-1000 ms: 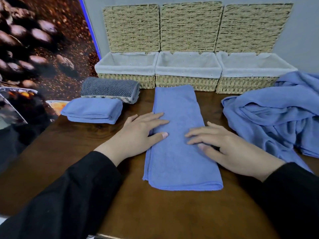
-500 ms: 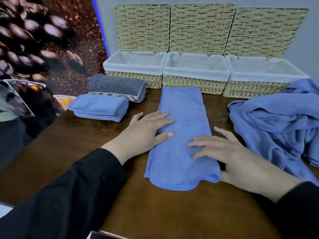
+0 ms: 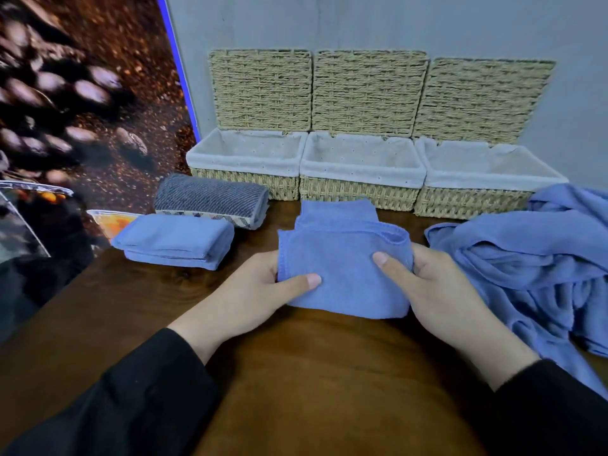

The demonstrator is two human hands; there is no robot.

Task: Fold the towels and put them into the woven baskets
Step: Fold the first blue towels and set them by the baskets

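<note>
Both hands, left hand [image 3: 263, 284] and right hand [image 3: 437, 284], grip the blue towel [image 3: 342, 268] mid-fold before the baskets [image 3: 362, 192], seemingly empty; two folded towels [image 3: 177, 240] wait left, a heap [image 3: 533, 255] right.

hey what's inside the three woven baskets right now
Only pale cloth lining shows inside the left basket, middle basket and right basket; no towels. Their front walls hide the bottoms, so anything lying low cannot be seen.

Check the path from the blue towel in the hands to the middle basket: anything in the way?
Nothing visible. Both hands, left and right, grip the blue towel, and the middle basket sits right behind it, lid up, no towel visible inside. The folded towels and loose pile lie off to either side.
</note>
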